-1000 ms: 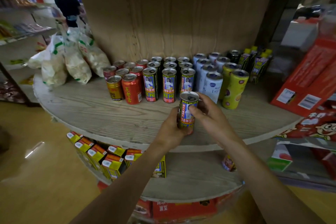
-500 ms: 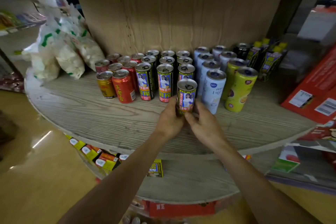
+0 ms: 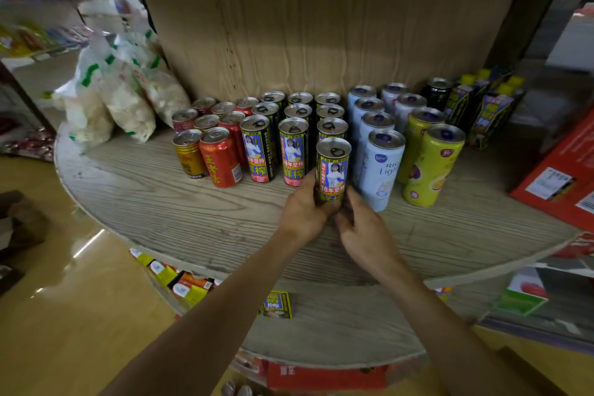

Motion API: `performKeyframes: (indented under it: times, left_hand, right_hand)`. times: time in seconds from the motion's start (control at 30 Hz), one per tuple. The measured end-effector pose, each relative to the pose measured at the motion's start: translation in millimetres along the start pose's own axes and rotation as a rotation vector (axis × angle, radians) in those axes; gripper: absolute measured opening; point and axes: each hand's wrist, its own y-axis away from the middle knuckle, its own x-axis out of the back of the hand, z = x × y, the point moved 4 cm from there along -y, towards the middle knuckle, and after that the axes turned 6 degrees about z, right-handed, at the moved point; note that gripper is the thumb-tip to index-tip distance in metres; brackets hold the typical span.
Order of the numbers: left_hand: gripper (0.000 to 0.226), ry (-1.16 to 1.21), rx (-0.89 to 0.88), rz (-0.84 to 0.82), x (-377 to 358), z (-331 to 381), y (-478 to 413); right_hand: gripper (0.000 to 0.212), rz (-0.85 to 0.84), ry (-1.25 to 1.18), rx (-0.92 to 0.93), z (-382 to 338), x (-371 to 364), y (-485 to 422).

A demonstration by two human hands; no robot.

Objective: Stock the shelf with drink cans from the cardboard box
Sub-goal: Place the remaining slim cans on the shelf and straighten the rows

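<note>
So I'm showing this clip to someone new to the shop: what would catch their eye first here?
Probably the two hands, left and right, wrapped around the base of an upright black-and-yellow can at the front of its column on the round wooden shelf. Next, the tight rows of cans behind it, with red cans to the left and pale blue cans and yellow-green cans to the right.

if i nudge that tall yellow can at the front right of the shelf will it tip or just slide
The yellow can looks tall and slim, so a push near its top would probably tip it. It appears sealed, so likely full and heavy enough to slide if pushed low. If it falls, the round body may roll toward the shelf edge.
</note>
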Motion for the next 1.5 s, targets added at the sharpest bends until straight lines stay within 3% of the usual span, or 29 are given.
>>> performKeyframes:
  times: [0.27,0.43,0.8,0.9,1.03,1.1,1.23,1.5]
  left_hand:
    - [0.083,-0.065,-0.026,-0.025,-5.8,-14.6,-17.0]
    - [0.100,-0.164,-0.043,-0.039,-7.4,-17.6,-24.9]
    - [0.103,-0.162,-0.024,-0.041,-5.9,-16.0,-21.0]
    - [0.096,-0.088,0.011,-0.046,-5.1,-32.2,-18.9]
    - [0.047,-0.085,-0.042,-0.032,25.9,14.5,26.8]
    - [0.034,-0.090,-0.101,-0.036,39.4,25.2,44.2]
    - [0.042,-0.098,-0.150,-0.071,58.8,31.2,75.0]
    - [0.050,-0.026,-0.213,-0.118,80.5,18.6,139.5]
  right_hand:
    - [0.060,0.036,-0.034,0.025,4.6,-0.8,0.4]
    - [0.057,0.036,-0.014,0.010,5.2,-4.8,-0.6]
    - [0.054,0.041,0.020,0.003,-0.8,-4.5,-0.9]
    - [0.050,0.033,0.019,-0.023,-6.1,-2.0,5.0]
    - [0.042,0.018,0.055,-0.047,-14.2,2.1,17.3]
    - [0.044,0.024,0.080,-0.054,-21.0,3.8,27.6]
    - [0.043,0.069,0.133,-0.063,-37.4,2.5,52.2]
    - [0.014,0.102,0.150,-0.015,-66.1,-9.9,123.4]
